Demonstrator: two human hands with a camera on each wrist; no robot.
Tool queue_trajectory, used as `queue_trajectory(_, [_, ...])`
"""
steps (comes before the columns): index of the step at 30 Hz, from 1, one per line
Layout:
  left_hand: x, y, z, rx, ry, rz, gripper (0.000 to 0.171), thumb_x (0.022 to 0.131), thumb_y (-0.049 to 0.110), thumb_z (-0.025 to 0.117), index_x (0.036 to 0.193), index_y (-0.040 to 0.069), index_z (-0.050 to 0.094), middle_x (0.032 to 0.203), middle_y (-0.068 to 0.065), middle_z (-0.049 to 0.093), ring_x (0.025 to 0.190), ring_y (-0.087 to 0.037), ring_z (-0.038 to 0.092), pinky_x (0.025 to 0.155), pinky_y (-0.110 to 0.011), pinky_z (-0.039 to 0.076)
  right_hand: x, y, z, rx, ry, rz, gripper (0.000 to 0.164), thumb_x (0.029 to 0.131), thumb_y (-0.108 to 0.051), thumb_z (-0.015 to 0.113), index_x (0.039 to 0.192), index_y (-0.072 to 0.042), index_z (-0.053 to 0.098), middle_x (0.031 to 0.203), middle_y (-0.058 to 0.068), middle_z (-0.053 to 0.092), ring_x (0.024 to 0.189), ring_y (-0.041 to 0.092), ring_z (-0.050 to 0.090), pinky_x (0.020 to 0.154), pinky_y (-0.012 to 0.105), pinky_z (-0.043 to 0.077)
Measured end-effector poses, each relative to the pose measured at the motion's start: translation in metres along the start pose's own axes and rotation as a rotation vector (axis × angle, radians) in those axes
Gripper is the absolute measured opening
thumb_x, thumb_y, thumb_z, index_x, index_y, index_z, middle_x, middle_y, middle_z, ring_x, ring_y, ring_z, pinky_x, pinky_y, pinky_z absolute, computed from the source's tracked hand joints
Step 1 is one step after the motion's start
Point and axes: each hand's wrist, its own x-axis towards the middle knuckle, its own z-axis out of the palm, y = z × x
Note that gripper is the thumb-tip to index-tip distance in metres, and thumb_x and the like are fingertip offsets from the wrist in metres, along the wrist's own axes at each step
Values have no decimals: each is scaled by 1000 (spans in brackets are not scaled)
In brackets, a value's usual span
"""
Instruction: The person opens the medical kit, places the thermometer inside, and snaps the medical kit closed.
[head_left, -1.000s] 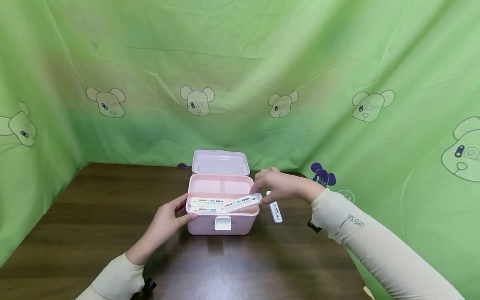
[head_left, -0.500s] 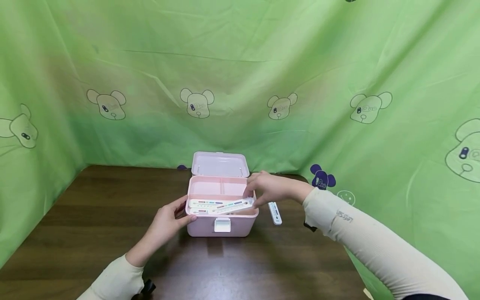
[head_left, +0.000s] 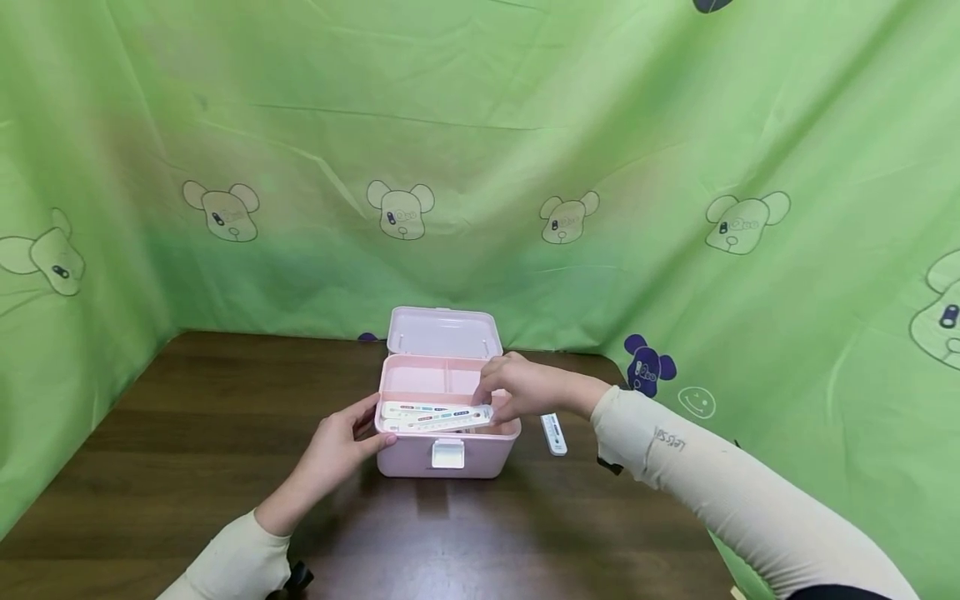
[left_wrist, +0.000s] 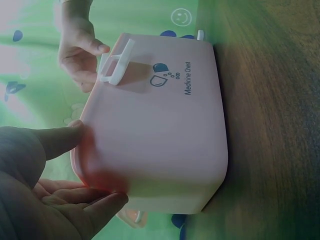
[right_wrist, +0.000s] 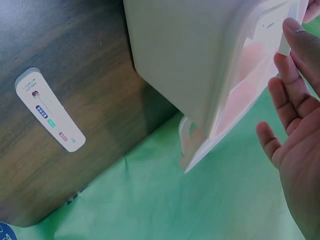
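Note:
A pink medicine chest [head_left: 480, 460] stands on the table, its lid [head_left: 446, 333] tipped back. My left hand [head_left: 337, 450] grips its front left corner, thumb at the front rim and fingers on the side. Over the chest's right part, my right hand [head_left: 528, 387] pinches the right end of a slim white thermometer case [head_left: 453, 419] between thumb and fingers. That case slants across another white case [head_left: 401, 409] inside. Outside the chest, to its right, lies one more thermometer case [right_wrist: 50, 110], printed side up.
An upper compartment [head_left: 412, 377] with a divider spans the back of the chest. A white latch [head_left: 448, 454] hangs on its front. The dark wooden table [head_left: 225, 433] meets a green patterned curtain [head_left: 480, 267] behind and at the sides.
My right hand has moved left and slightly down with the thermometer case, which now lies lower and farther into the chest. My left hand keeps its hold on the corner.

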Motion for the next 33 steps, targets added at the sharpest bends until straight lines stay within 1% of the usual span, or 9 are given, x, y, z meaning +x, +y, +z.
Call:
queue_trajectory(6, [0,1,0,3,5,-1,76,88,18,83,152,-1,46,145,-19,58,132,-32,59,102,-42,55,4,-2,2,-3,-9,16,30,84,-23,84,113,-18,76,101,-11,68,112,12,59,104,43,39])
queue_trajectory(14, [-1,2,0,0,6,-2,75,88,15,83,152,-2,46,146,-20,58,132,-32,59,102,-41,54,16,-11,1,-9,-11,6,30,85,-26,83,112,-16,74,107,-10,70,116,13,59,103,43,38])
queue_trajectory(17, [-1,2,0,-6,6,2,75,88,15,83,151,-2,46,146,-20,58,132,-32,59,102,-40,54,19,-12,1,-17,-20,8,31,84,-26,84,112,-16,74,106,-9,69,114,13,59,104,43,38])
queue_trajectory(20, [0,2,0,-11,4,5,75,88,15,83,151,-2,46,146,-20,57,132,-32,59,102,-41,54,21,-12,4,-13,-36,19,32,84,-26,84,112,-17,74,105,-12,69,114,12,58,105,43,38])
queue_trajectory(27, [1,2,0,-13,2,16,75,88,15,82,152,-1,46,146,-19,57,133,-32,58,103,-42,54,23,-10,10,24,-67,49,31,84,-26,83,113,-19,73,99,-16,66,109,9,56,106,44,36])
queue_trajectory(33, [0,1,1,-13,4,11,75,88,15,83,151,-1,47,146,-19,57,133,-32,58,103,-43,53,23,-7,14,46,-78,34,29,86,-22,82,114,-19,74,101,-16,68,108,8,57,111,48,33])
